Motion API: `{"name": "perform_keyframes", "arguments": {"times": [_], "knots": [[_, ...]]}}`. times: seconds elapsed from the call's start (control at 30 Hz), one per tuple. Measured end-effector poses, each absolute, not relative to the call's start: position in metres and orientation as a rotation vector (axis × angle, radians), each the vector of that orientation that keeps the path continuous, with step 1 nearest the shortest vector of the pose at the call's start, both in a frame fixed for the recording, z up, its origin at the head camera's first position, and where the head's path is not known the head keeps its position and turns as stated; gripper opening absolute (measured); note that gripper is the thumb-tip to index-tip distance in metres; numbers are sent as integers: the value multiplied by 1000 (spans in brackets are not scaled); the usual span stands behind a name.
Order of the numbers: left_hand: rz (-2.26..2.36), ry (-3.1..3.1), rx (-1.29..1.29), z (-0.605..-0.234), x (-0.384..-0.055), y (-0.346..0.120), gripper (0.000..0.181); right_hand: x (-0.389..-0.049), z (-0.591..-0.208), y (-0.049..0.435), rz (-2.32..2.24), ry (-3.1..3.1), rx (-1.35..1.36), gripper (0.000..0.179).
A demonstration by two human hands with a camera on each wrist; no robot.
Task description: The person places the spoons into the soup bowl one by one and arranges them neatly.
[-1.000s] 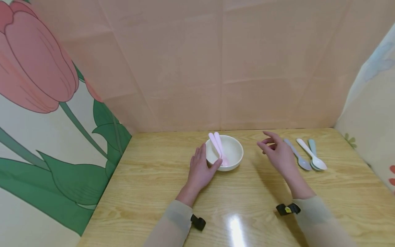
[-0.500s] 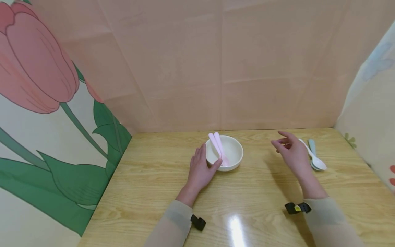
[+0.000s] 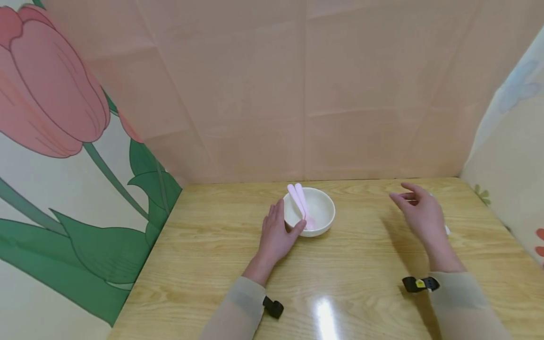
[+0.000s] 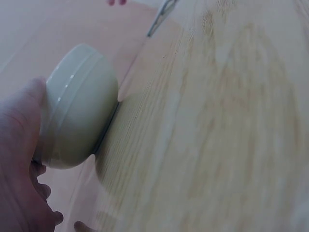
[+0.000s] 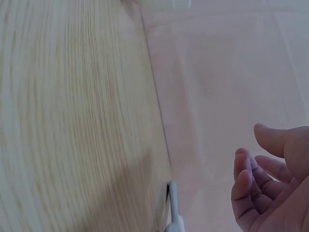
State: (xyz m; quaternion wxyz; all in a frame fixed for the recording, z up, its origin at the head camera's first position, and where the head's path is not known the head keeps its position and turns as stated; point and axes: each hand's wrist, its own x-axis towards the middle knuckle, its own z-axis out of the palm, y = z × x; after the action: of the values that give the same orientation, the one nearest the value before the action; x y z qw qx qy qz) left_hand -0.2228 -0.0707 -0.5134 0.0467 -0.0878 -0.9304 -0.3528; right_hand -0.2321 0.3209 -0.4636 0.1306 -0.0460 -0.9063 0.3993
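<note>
A white bowl [image 3: 324, 212] holds two pink spoons [image 3: 299, 200], their handles leaning out over the far rim. My left hand [image 3: 276, 231] rests against the bowl's left side in the head view, fingers straight along it and thumb at the near rim. From the left wrist, the bowl [image 4: 84, 111] appears from the side with the thumb at its wall. My right hand [image 3: 422, 215] is raised above the table at the right, fingers loosely bent and nothing between them. It covers most of the spoons there; a white bit of a spoon [image 3: 447, 230] shows beside it.
The wooden table [image 3: 204, 264] meets a pink cloth backdrop [image 3: 255, 118] at its far edge. A tulip-printed panel [image 3: 97, 203] rises on the left and a pale panel [image 3: 510, 156] on the right. In the right wrist view, a light spoon [image 5: 174, 205] lies near the hand.
My right hand has moved to the right, away from the bowl and over the spoons there, hiding more of them. The left hand, bowl and pink spoons have stayed put.
</note>
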Motion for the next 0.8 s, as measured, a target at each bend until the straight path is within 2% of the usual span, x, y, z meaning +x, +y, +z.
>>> {"name": "perform_keyframes", "arguments": {"times": [0.23,0.8], "knots": [[-1086,-2838,-264,-514,-223,-71,106,-236,-469,335,1162,-2632,-183,72],[-1091,-2832,-269,-512,-222,-71,105,-236,-481,354,1206,-2705,-253,75]]}}
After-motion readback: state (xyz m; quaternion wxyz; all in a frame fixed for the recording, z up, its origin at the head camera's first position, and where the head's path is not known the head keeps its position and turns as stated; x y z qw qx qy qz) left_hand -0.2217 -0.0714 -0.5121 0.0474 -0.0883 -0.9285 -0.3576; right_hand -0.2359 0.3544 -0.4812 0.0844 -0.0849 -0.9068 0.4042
